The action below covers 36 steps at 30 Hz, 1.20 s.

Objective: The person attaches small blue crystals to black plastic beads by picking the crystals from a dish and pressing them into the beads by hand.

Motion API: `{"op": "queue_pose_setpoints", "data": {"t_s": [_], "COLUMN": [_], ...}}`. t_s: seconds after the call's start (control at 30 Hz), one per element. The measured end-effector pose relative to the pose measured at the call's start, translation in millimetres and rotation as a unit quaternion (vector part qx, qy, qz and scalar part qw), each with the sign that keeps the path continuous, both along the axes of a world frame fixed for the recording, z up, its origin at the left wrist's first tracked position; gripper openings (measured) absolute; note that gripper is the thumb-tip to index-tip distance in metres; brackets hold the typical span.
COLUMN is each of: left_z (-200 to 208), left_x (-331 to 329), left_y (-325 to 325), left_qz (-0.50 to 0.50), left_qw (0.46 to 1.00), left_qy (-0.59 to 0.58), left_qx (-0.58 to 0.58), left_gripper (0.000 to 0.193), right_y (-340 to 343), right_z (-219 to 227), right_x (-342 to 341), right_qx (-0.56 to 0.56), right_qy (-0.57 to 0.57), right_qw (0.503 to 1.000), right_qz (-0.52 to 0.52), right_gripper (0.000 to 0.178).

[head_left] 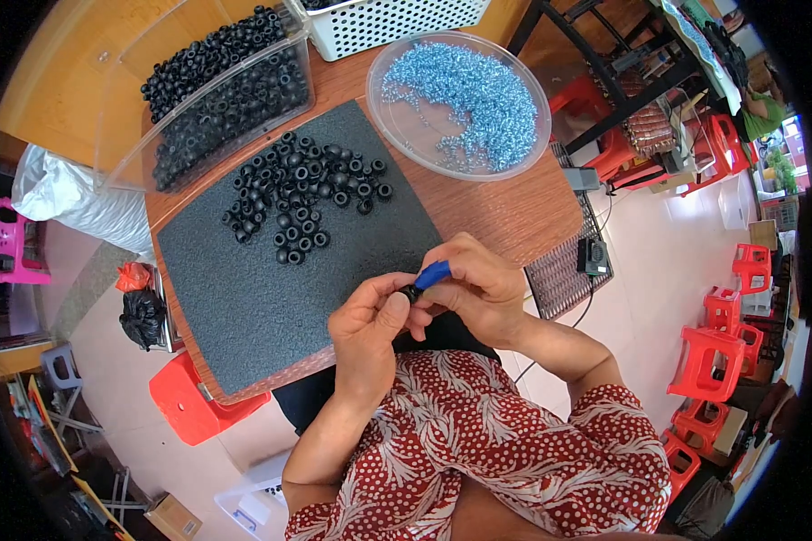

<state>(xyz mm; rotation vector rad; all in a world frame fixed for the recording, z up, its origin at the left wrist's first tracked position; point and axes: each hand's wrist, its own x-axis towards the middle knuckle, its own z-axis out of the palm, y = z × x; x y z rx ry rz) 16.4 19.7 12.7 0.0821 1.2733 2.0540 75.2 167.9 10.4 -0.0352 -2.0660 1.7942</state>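
In front of my body, at the near edge of the dark mat, my two hands meet. My left hand (367, 317) is closed, its thumb and fingers pinching a small black hollow round piece (411, 293). Against that piece my right hand (481, 290) is closed too, with a blue wrap (433, 274) over its index fingertip. Whatever is between the right fingertips is too small or hidden to make out. Beyond the hands, a loose pile of similar black round pieces (302, 171) lies on the dark textured mat (253, 307).
A clear bin (311, 68) of black pieces stands at the back left, beside a white perforated basket (397, 27). A round clear tray (379, 108) with small shiny blue pieces sits on the wooden table (514, 212). A red stool (194, 401) stands below the table's left side.
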Motion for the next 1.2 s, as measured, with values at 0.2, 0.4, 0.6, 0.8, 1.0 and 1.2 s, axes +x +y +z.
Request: {"op": "queue_pose_setpoints", "data": {"t_s": [0.2, 0.4, 0.6, 0.8, 1.0, 1.2], "left_z": [3.8, -2.1, -5.9, -7.9, -5.9, -6.2], "left_x": [-2.5, -2.9, -4.7, -5.3, -5.3, -5.2], "left_y": [-1.1, -3.2, -3.0, -1.9, -1.2, -0.4], "left_qz": [-0.031, -0.059, -0.086, -0.081, -0.082, -0.095], "left_qw": [0.999, 0.998, 0.995, 0.994, 0.994, 0.992], "left_qy": [-0.013, -0.02, -0.054, -0.061, -0.06, -0.066], "left_qx": [0.0, 0.003, 0.021, 0.047, 0.05, 0.045], "left_gripper": [0.024, 0.023, 0.022, 0.022, 0.022, 0.022], "right_y": [2.1, 1.4, 5.4, 6.2, 8.1, 9.6], "right_z": [-1.6, -1.0, 1.7, 1.8, 3.2, 1.3], "right_x": [-1.4, -2.2, -0.6, -1.5, -4.2, -4.7], "right_qx": [0.057, 0.066, 0.031, 0.023, 0.064, 0.081], "right_qy": [0.032, 0.034, 0.017, 0.021, 0.035, 0.045], "right_qw": [0.998, 0.997, 0.999, 1.0, 0.997, 0.996], "right_qz": [-0.011, -0.014, -0.002, -0.006, 0.0, -0.002], "right_gripper": [0.012, 0.011, 0.013, 0.014, 0.014, 0.013]}}
